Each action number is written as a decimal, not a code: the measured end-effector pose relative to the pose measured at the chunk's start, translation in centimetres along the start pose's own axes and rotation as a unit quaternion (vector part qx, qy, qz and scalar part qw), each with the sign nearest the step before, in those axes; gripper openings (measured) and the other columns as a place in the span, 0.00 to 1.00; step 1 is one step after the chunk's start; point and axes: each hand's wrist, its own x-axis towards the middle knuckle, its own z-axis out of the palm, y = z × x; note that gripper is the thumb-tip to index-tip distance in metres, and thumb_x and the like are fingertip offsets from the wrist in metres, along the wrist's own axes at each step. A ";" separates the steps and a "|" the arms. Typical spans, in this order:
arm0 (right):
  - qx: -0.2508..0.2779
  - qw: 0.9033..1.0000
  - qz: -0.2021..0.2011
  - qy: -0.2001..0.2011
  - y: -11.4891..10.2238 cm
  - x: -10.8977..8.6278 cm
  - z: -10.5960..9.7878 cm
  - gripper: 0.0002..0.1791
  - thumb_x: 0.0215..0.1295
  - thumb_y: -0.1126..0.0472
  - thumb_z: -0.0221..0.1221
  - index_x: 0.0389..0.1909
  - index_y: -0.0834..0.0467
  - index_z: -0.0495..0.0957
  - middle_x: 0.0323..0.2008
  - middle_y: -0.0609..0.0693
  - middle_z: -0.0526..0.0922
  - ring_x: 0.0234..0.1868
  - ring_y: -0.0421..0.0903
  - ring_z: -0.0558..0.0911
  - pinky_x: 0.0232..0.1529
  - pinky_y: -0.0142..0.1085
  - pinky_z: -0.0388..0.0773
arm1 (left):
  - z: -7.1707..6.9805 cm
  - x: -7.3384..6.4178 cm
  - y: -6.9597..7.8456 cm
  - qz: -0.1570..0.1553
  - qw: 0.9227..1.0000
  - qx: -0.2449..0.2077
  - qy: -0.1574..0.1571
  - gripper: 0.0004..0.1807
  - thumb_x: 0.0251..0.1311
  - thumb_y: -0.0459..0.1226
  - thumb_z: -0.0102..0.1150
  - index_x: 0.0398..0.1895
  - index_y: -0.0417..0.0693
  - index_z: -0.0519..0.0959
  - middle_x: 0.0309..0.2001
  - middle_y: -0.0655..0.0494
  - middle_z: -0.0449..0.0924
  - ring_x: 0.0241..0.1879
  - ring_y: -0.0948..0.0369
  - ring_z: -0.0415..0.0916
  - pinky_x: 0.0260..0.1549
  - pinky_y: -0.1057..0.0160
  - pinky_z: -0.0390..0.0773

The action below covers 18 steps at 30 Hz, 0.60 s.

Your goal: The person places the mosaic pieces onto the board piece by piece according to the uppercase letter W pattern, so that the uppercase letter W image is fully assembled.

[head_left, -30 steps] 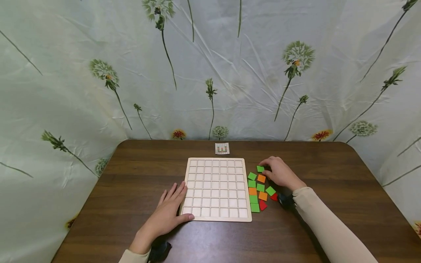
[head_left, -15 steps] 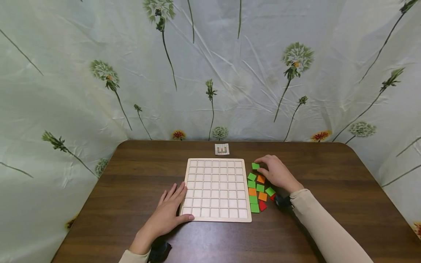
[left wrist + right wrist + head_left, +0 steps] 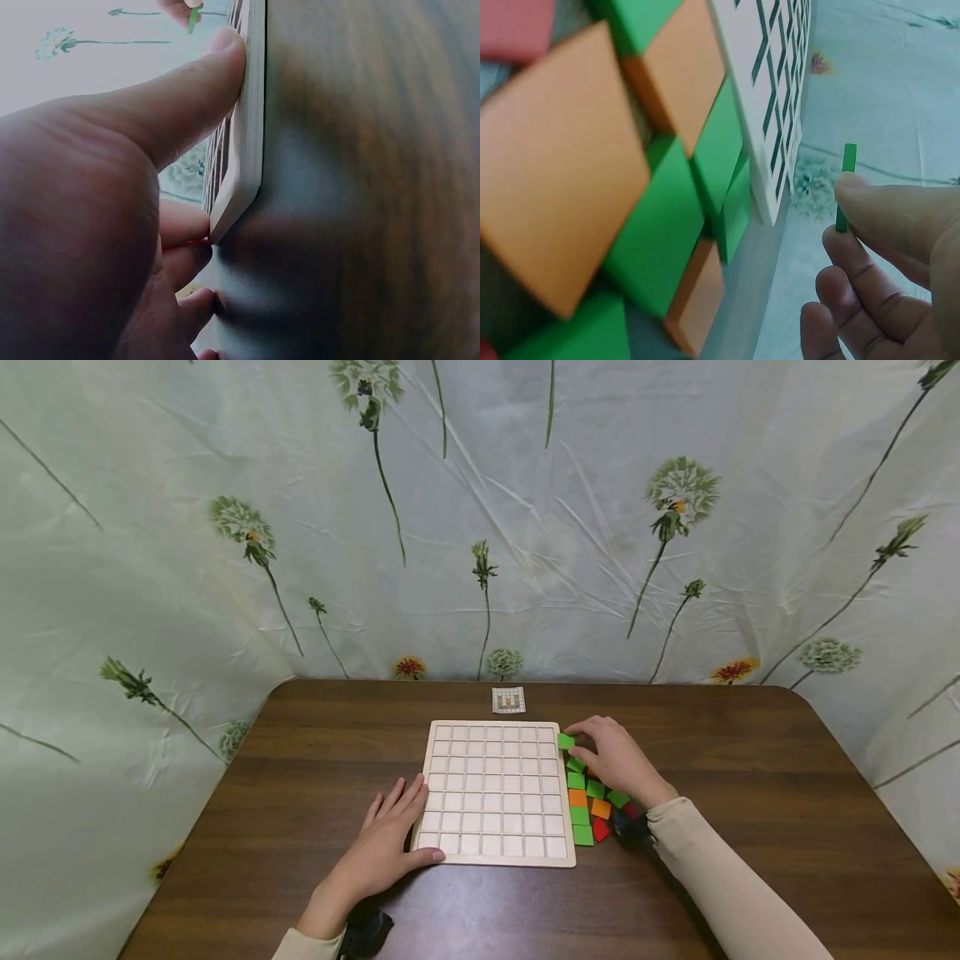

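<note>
My right hand pinches a green square tile between thumb and fingers, at the far right corner of a pale wooden grid board. In the right wrist view the green tile shows edge-on, held up off the table. My left hand rests at the board's near left corner, fingers spread along the left side. In the left wrist view its thumb lies on the board's rim. Right of the board lie loose green, orange and red tiles, some partly hidden by my right hand.
A small card printed with a grid pattern lies behind the board, by the far edge of the brown wooden table. Behind the table hangs a pale cloth with dandelion prints.
My right hand has carried the green tile left from beyond the loose tiles to the board's far right corner. The left hand and the board have stayed in place.
</note>
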 end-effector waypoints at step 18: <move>0.012 1.000 -0.017 -0.021 -1.8 0.3 1.7 0.15 0.67 0.63 0.65 0.53 0.61 0.83 0.44 0.52 0.82 0.40 0.49 0.75 0.43 0.44 0.74 | 0.0 0.0 0.1 0.001 1.000 -0.001 -0.002 0.55 0.56 0.59 0.68 0.79 0.40 0.55 0.80 0.48 0.46 0.79 0.44 0.36 0.71 0.35 0.35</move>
